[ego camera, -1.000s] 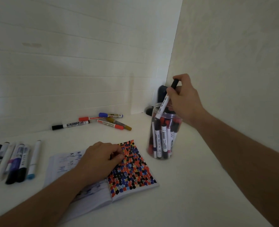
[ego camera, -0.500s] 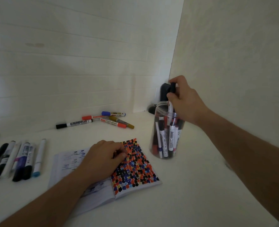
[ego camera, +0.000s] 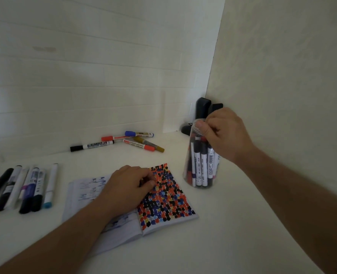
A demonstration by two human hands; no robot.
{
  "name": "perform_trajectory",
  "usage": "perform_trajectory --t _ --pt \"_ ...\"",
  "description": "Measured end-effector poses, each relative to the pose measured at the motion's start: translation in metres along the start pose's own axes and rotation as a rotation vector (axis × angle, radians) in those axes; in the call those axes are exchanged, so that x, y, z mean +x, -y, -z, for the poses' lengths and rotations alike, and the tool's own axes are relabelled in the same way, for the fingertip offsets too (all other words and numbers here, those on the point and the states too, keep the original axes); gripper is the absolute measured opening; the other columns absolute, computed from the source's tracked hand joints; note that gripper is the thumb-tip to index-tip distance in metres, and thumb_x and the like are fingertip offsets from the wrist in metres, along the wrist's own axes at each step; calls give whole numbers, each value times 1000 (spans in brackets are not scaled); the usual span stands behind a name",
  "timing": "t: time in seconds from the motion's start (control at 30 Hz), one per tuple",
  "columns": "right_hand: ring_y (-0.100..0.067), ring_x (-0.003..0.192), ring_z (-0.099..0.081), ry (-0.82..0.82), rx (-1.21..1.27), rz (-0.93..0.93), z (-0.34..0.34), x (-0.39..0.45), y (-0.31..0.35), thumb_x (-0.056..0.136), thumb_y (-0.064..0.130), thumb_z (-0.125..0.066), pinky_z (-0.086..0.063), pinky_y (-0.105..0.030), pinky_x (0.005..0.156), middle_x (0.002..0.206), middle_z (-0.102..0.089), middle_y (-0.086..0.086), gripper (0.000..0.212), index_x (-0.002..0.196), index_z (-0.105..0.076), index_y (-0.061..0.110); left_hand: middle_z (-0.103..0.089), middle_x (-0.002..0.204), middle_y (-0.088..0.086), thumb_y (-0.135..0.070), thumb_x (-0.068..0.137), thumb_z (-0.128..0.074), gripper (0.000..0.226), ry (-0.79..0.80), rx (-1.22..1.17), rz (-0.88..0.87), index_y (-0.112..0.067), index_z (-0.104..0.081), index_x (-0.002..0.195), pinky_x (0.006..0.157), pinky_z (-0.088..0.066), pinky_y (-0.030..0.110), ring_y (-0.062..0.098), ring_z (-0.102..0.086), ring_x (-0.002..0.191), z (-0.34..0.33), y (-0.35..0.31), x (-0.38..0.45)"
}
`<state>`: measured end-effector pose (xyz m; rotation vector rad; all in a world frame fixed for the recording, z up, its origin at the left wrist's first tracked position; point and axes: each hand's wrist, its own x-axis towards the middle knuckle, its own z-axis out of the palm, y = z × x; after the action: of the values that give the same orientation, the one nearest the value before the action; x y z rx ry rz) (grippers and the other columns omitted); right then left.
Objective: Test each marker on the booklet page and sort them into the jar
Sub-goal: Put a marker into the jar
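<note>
Markers already crowd the clear plastic jar [ego camera: 200, 167], caps up and down, so much of the sorting looks done. Left over are a loose cluster [ego camera: 128, 142] by the tiled wall and a neat row [ego camera: 25, 186] at the table's left edge (all apparently awaiting a test). The right hand [ego camera: 225, 135] curls at the jar's rim; whether it grips anything, I cannot tell. The left hand [ego camera: 129, 187] rests curled on the soft paper booklet [ego camera: 167, 196], its page thick with coloured blots.
</note>
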<state>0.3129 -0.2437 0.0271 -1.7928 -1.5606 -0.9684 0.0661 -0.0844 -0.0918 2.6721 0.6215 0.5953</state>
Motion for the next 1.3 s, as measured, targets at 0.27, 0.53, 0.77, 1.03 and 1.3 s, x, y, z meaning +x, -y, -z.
perform_trajectory --t 0.27,0.53,0.77,1.03,1.3 --pt "2 90 -53 354 312 -29 -28 -49 103 100 40 -55 -51 -22 83 104 -59 16 30 123 -65 24 -63 112 -18 -53 95 -49 25 -132 192 71 -41 -68 107 96 -45 41 12 -52 105 -4 2 -1" --pt "3 102 -60 685 662 -523 -79 -62 83 98 47 -62 -53 -24 91 111 -65 19 28 125 -62 40 -64 116 -26 -66 81 -43 30 70 90 203 -57 -66 99 102 -43 47 18 -51 116 5 13 9" --pt "4 100 -61 687 688 -566 -89 -61 67 93 46 -70 -49 -18 85 106 -67 21 27 120 -63 43 -71 110 -14 -39 96 -69 11 414 -216 363 -39 -74 106 91 -52 27 6 -65 104 60 19 53" --pt "9 93 -64 719 747 -523 -91 -65 57 91 37 -75 -50 -13 81 98 -72 20 12 103 -73 40 -42 155 3 -27 98 -55 50 189 270 191 -34 -46 147 108 -44 40 25 -47 135 7 33 128" --pt "9 91 -64 700 766 -525 -92 -66 56 94 34 -71 -52 -14 80 96 -72 20 8 100 -74 39 -44 140 2 -43 104 -52 34 147 451 27 -31 -57 135 99 -46 38 23 -53 120 -4 46 131"
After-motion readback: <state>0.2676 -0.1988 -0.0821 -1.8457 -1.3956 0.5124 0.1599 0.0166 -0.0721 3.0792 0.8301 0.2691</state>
